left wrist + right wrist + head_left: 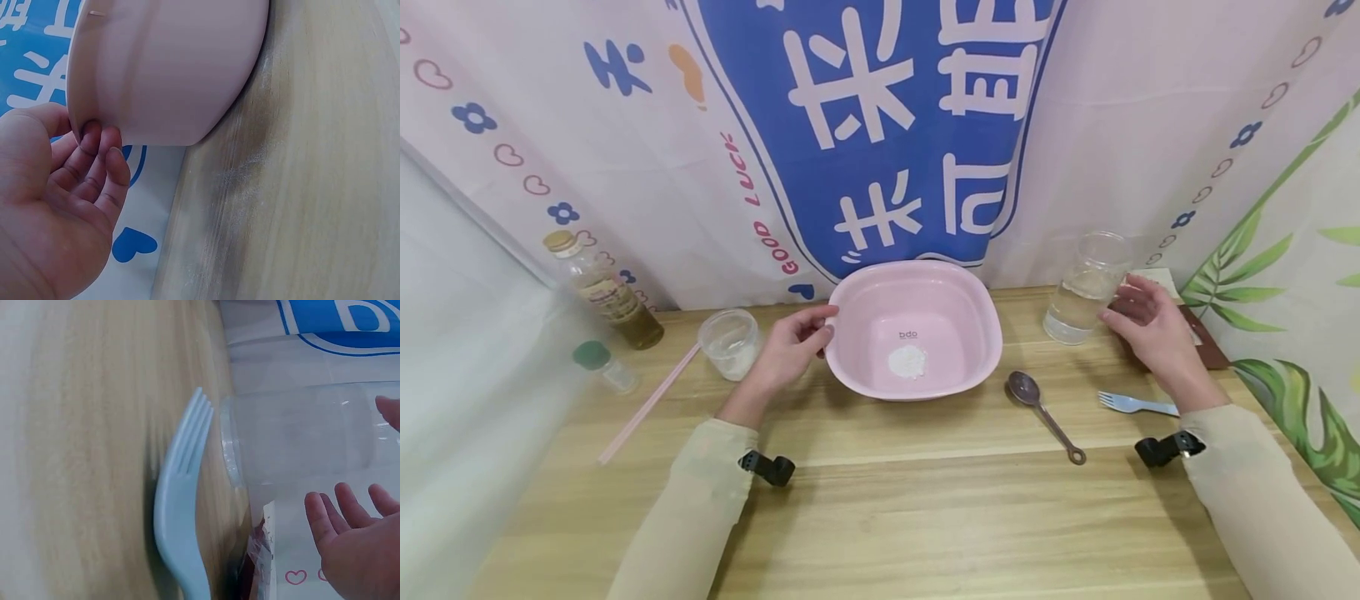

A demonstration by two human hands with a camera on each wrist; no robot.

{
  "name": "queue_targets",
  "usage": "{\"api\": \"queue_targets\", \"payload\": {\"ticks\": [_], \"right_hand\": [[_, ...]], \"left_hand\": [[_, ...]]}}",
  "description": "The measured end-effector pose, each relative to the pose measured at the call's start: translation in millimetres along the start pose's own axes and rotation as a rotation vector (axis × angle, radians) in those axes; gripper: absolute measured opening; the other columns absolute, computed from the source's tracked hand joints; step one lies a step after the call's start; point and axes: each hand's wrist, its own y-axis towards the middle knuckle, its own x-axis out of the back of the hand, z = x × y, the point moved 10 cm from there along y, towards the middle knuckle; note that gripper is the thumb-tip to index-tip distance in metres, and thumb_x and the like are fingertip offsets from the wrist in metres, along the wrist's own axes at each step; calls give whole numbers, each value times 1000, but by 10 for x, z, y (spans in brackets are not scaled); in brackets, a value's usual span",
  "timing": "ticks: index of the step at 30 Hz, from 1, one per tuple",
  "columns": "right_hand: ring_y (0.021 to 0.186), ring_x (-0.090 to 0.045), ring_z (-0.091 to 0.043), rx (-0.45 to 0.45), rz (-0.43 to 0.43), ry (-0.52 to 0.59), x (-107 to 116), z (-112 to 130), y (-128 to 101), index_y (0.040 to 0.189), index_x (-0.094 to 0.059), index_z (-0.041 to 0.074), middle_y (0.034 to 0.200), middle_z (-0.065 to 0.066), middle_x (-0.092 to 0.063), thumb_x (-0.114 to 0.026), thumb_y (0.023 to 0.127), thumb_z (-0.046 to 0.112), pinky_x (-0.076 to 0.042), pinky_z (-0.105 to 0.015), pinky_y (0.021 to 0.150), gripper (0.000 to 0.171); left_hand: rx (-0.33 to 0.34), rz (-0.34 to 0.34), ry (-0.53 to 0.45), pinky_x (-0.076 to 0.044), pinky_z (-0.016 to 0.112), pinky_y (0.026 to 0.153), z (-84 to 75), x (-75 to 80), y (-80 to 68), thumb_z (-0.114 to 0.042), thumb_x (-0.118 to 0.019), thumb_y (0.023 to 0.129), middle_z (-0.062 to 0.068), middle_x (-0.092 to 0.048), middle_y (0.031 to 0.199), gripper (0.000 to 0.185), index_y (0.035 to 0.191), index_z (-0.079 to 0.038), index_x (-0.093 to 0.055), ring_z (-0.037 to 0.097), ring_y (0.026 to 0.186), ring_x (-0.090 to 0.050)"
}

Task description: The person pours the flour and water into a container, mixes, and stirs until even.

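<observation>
A pink plastic basin [913, 393] stands near the back of the wooden table, with a small heap of white powder [908, 362] on its bottom. My left hand [786, 354] pinches the left rim between thumb and fingers; the left wrist view shows the fingertips curled under the basin's [162, 75] lip. On the right, a tall clear cup [1075, 308] of water stands upright. Close to its right side is my right hand [1150, 329], fingers spread and loosely bent. In the right wrist view, the thumb and fingers of that hand [365, 550] flank the cup [300, 437] without gripping it.
Left of the basin are a clear tub [730, 346] with white contents, pink chopsticks [651, 404], an oil bottle [617, 304] and a green-capped shaker [602, 364]. A brown spoon [1041, 408], a blue fork [1135, 405] and a brown packet [1208, 342] lie right. A printed cloth [715, 208] hangs behind.
</observation>
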Motion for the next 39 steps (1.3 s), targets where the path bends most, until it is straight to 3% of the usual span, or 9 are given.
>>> {"api": "queue_targets", "payload": {"ticks": [2, 4, 7, 10, 14, 19, 27, 39], "right_hand": [[149, -45, -36, -1, 20, -4, -49, 10, 47, 172, -14, 6, 170, -27, -35, -69, 107, 29, -43, 0, 94, 88], [150, -43, -41, 7, 29, -6, -97, 29, 96, 172, -10, 4, 171, -30, -33, -71, 106, 28, -45, -6, 106, 93], [154, -39, -46, 13, 46, 7, -170, 47, 171, 171, -4, 4, 173, -31, -28, -73, 104, 27, -41, -33, 128, 99], [155, -38, -48, 17, 50, 3, -233, 60, 233, 170, -2, 5, 173, -31, -27, -75, 103, 29, -36, -57, 130, 102], [155, -37, -49, 34, 44, 9, -296, 71, 304, 168, -2, 7, 170, -32, -29, -79, 100, 30, -31, -61, 131, 105], [160, -28, -50, 68, 39, 6, -310, 73, 380, 170, -5, 12, 173, -27, -25, -86, 94, 27, -17, -65, 135, 112], [155, -37, -45, 150, 39, 8, -318, 118, 500, 170, -21, 18, 166, -22, -40, -85, 94, 19, -21, -65, 133, 99], [151, -40, -50, 117, -37, -63, -253, 125, 428, 166, -27, 6, 163, -27, -42, -88, 91, 29, -27, -69, 129, 99]], "left_hand": [[1, 1, -3, -62, 29, 75, -2, -3, 4, -9, -61, 106, 18, -63, 108, 41, 146, 4, -63, 15, 82, -63], [2, 1, -6, -61, 27, 74, -1, -4, 4, -9, -61, 106, 18, -63, 108, 42, 146, 4, -63, 14, 82, -62], [3, 1, -11, -60, 24, 73, 9, -3, -1, -9, -60, 106, 18, -63, 107, 42, 146, 4, -62, 13, 82, -62], [8, -2, -16, -59, 24, 72, 28, 1, -5, -8, -60, 107, 18, -63, 107, 41, 146, 4, -62, 14, 82, -62], [16, -9, -20, -59, 23, 72, 57, 9, -5, -8, -60, 106, 18, -62, 107, 40, 145, 3, -64, 15, 82, -62], [14, -1, -25, -60, 25, 73, 61, -4, 2, -8, -60, 106, 17, -62, 107, 41, 145, 3, -63, 14, 82, -62], [14, 3, -5, -62, 29, 74, 63, 9, -4, -9, -60, 107, 18, -63, 109, 41, 146, 3, -63, 16, 83, -62], [14, 5, 10, -62, 29, 76, 33, -3, -3, -12, -61, 107, 23, -67, 116, 43, 148, 1, -62, 15, 85, -63]]}}
